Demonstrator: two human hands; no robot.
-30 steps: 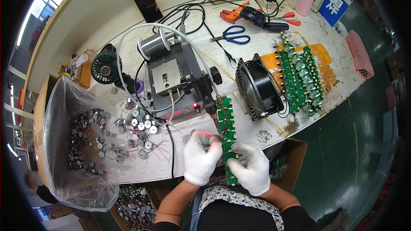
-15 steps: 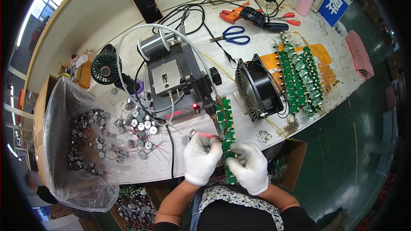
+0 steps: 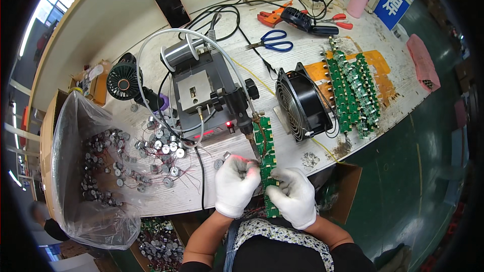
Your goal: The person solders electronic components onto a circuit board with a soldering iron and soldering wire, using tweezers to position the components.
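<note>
Right hand (image 3: 292,195) is pinching the green circuit-board strip (image 3: 269,165) at its 9 o'clock; left hand (image 3: 237,184) is curled, can't tell around what if anything, soldering iron (image 3: 247,127) at its 1.

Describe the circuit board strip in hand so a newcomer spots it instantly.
Find the dark grey soldering station on the bench and follow its soldering iron down. There, a long green circuit board strip runs between the gloved left hand and right hand. Unlike the circuit boards clustered right of the square black fan, this one is alone, left of it.
</note>
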